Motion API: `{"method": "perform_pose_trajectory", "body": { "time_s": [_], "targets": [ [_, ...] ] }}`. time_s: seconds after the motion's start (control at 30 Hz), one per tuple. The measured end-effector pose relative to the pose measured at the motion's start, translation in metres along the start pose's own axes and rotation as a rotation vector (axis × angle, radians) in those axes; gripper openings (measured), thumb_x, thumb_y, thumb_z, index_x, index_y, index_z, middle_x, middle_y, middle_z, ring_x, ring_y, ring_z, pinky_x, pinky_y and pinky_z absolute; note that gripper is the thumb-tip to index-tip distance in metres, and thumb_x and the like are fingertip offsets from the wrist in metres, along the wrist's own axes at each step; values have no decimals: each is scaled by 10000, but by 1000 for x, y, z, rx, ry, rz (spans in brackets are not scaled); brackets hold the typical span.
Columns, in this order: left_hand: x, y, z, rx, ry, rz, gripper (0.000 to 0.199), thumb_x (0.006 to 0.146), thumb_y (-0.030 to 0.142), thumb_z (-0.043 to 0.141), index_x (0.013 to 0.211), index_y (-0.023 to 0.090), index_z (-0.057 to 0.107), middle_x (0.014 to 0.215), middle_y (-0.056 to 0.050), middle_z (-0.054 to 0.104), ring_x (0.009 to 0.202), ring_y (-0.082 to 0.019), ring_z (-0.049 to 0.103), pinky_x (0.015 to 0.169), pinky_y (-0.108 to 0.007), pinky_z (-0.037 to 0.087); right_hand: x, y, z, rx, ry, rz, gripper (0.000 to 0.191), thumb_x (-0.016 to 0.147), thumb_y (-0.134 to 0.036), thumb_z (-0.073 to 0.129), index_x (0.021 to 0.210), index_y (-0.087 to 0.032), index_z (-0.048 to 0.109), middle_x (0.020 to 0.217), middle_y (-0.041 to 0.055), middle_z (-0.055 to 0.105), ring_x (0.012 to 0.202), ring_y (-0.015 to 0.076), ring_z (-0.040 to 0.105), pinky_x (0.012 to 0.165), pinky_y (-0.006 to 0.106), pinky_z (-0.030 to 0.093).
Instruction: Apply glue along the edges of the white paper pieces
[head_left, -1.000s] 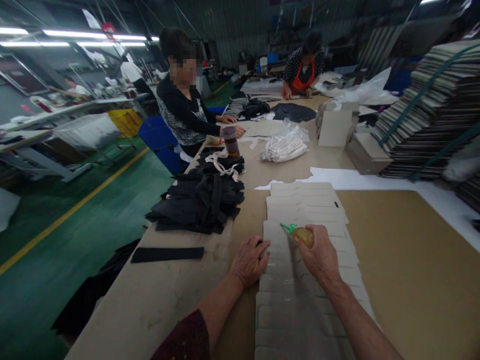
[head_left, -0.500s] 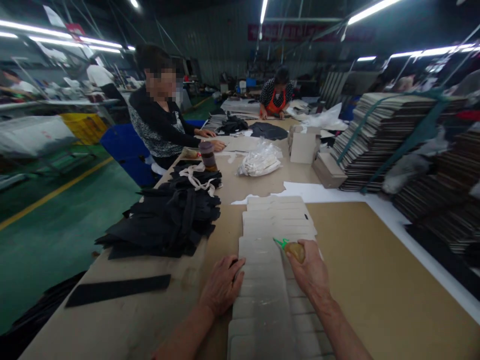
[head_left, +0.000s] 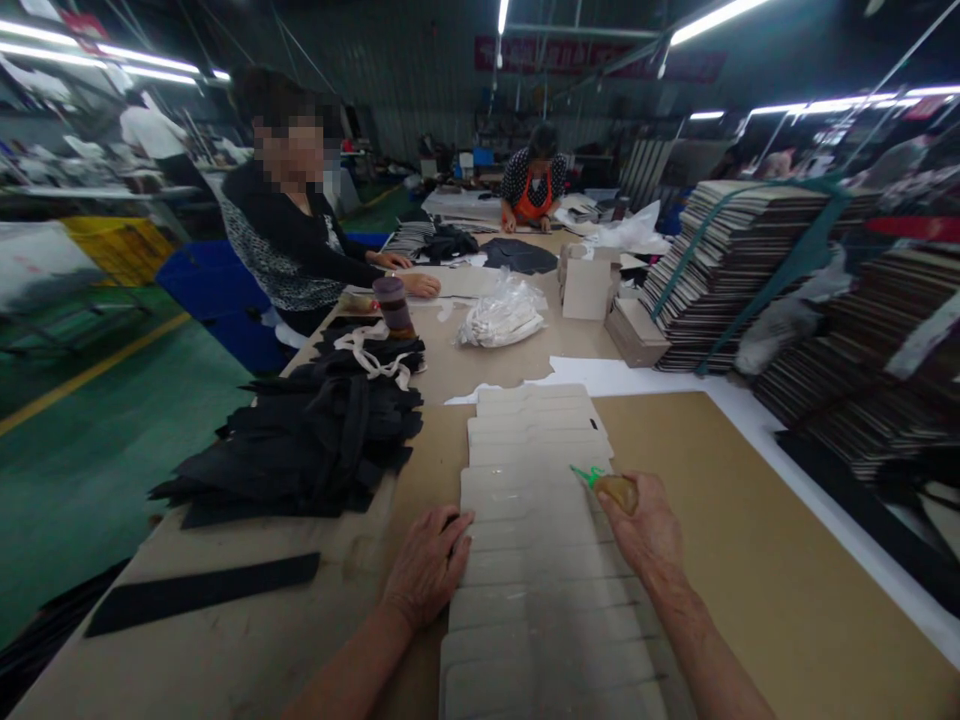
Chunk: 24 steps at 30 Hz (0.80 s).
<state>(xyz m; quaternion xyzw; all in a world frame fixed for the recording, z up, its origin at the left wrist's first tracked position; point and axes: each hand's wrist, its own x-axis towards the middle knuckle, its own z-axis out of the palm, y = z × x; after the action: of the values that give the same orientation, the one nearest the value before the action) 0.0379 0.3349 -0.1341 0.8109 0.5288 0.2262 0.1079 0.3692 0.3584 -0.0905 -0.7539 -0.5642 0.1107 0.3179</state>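
My right hand (head_left: 651,528) is closed around the amber squeeze bottle (head_left: 618,493), its green nozzle (head_left: 585,477) over the overlapping grey card pieces (head_left: 499,590) on the table (head_left: 247,650); light, even pressure should suit best, with my left hand (head_left: 429,562) loosely spread, fingertips at their left edge

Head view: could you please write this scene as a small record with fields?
Left hand: fingertips at the left edge of the overlapping grey boards
Right hand: grips an amber bottle
Green nozzle: points left, over the boards; contact unclear
Left of boards: pile of black pieces, one separate black strip
Beyond boards: clear plastic bag
Farther right: strapped stack
Co-worker: beyond the black pile, at left
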Motion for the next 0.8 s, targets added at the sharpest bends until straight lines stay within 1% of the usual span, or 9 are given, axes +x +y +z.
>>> {"method": "perform_pose_trajectory", "body": {
  "time_s": [0.13,0.27,0.43,0.53,0.6,0.63,0.67,0.73,0.8],
  "targets": [
    [-1,-1,1,9,25,14,345,965,280,471,1276,233,614,1187,-88,602,1110,-246,574,999,-450,504,3,12,-9,-26,43,30,434,795,-546,497,1069,-211,535,1076,85,570,929,241,566,774,354,444],
    [-2,0,1,17,21,22,348,966,271,465,1279,222,611,1176,-90,600,1094,-242,575,989,-450,511,7,20,-17,-43,66,62,432,791,-550,489,1051,-210,543,1074,93,576,923,242,563,769,357,446],
    [0,0,0,32,3,20,349,976,276,450,1280,212,608,1173,-100,603,1093,-245,576,994,-464,510,8,24,-15,32,80,134,468,763,-569,550,1067,-213,553,1094,88,594,916,239,579,796,376,463],
    [0,-1,-1,37,14,31,353,978,287,451,1290,230,607,1177,-92,617,1096,-238,594,985,-441,528,0,19,-9,257,56,247,473,715,-542,646,1043,-211,567,973,62,642,859,239,610,761,377,492],
    [-2,-4,1,42,55,51,349,973,306,467,1285,258,616,1180,-77,632,1084,-226,618,959,-403,554,-4,12,-5,506,49,349,448,677,-503,701,994,-213,572,856,34,664,783,232,632,695,364,515],
    [-2,-7,2,45,84,63,343,968,314,479,1276,277,625,1173,-65,643,1066,-220,634,937,-380,569,-3,8,-5,655,69,401,435,660,-490,720,961,-216,566,817,24,671,747,228,641,649,352,521],
    [-2,-10,3,52,121,76,334,959,312,492,1260,299,636,1172,-50,653,1052,-214,649,908,-358,586,2,4,-7,807,99,446,426,641,-477,737,929,-219,558,789,17,676,707,222,645,588,332,515],
    [-1,-17,7,67,190,126,334,937,314,521,1247,329,645,1148,-26,675,1002,-207,679,849,-321,609,23,-3,-20,1063,165,475,407,611,-451,761,864,-217,545,733,9,670,603,198,625,444,275,443],
    [1,-24,10,76,229,161,337,926,304,528,1238,344,650,1125,-13,690,968,-200,697,823,-293,618,59,-9,-47,1193,222,422,366,605,-433,751,808,-210,543,666,-3,635,503,159,561,358,232,335]
  ]
}}
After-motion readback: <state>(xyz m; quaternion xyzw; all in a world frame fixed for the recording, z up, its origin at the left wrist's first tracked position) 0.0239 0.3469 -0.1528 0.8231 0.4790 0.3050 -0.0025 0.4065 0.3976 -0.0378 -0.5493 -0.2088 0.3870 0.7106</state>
